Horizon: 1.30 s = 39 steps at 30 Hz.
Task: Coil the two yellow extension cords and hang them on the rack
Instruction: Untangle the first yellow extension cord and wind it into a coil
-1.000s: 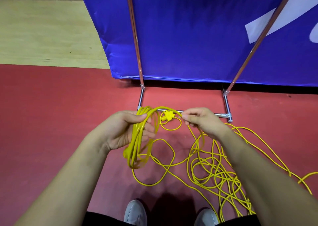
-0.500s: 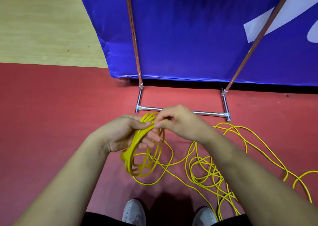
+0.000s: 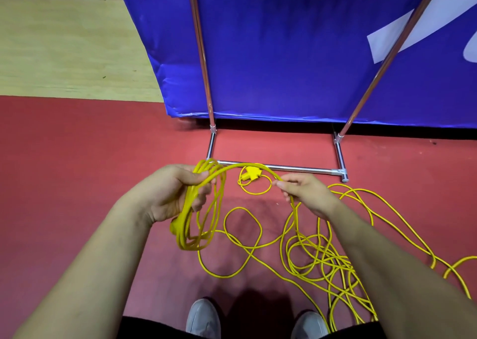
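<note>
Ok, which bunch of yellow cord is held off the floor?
The coil in the left hand: its tight loops hang from the grip, while the tangle at right sprawls loose on the red floor.

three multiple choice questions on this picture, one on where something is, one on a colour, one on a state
1. Where does the yellow plug lie?
A) on a shoe
B) on the red floor by the rack's base bar
C) on the wooden floor

2. What colour is the banner?
A) green
B) orange
C) blue

3. What is the left hand doing?
A) gripping a coil of cord
B) lying flat on the floor
C) hanging empty

Answers: 1 B, the plug sits on red floor just before the bar; 2 C, its fabric is blue; 3 A, fingers curl round the loops.
</note>
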### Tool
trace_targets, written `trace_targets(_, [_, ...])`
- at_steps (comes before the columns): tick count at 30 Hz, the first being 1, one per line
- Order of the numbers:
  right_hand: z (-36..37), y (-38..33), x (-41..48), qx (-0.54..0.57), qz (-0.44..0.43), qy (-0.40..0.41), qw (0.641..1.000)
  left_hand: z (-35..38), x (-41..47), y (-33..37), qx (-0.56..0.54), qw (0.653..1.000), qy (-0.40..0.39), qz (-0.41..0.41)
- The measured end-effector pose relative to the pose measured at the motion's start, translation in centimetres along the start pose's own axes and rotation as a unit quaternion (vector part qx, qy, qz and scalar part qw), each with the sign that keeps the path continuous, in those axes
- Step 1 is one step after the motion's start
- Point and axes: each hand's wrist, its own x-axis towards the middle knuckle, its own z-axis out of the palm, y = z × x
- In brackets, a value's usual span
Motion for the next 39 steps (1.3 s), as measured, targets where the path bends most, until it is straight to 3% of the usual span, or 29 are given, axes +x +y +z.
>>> trace_targets(4, [0.6, -2.2, 0.5, -0.039, -0.067, 0.047, 0.996, 0.2, 0.2, -0.4, 0.034, 0.999, -0.013, -0.038])
trace_targets(8, [2.0, -5.6, 0.0, -0.104, -0.14, 0.024, 0.984, 0.5, 0.6, -0.7, 0.042, 0.998, -0.018, -0.039])
trace_targets(12, [4.1, -8.5, -1.2, -0.196, -0.233, -0.035, 0.952, 1.6, 1.0, -1.1, 0.06, 0.997, -0.033, -0.037])
trace_targets(16, [6.0, -9.4, -2.4, -0.278, -0.33, -0.025, 0.902, 2.4, 0.9, -1.3, 0.055, 0.997, -0.042, -0.02])
trace_targets(19, [5.9, -9.1, -2.5, -0.25, -0.296, -0.033, 0.921, 2.7, 0.6, -1.3, 0.046, 0.998, -0.049, 0.007])
trace_targets(23, [4.4, -7.9, -1.2, -0.097, -0.192, -0.02, 0.976, 3.1, 0.5, -1.0, 0.027, 0.998, -0.054, 0.025])
trace_targets(32, [0.9, -2.0, 1.4, -0.078, -0.097, 0.078, 0.989, 1.7, -0.1, 0.1, -0.064, 0.991, -0.075, 0.092])
trace_targets(35, [0.4, 0.4, 2.2, -0.129, -0.066, 0.099, 0.984, 1.4, -0.2, 0.2, -0.114, 0.979, -0.126, 0.112])
trace_targets(39, [-0.5, 4.7, 2.5, -0.159, 0.047, 0.192, 0.967, 0.5, -0.7, 1.0, -0.19, 0.952, -0.177, 0.159])
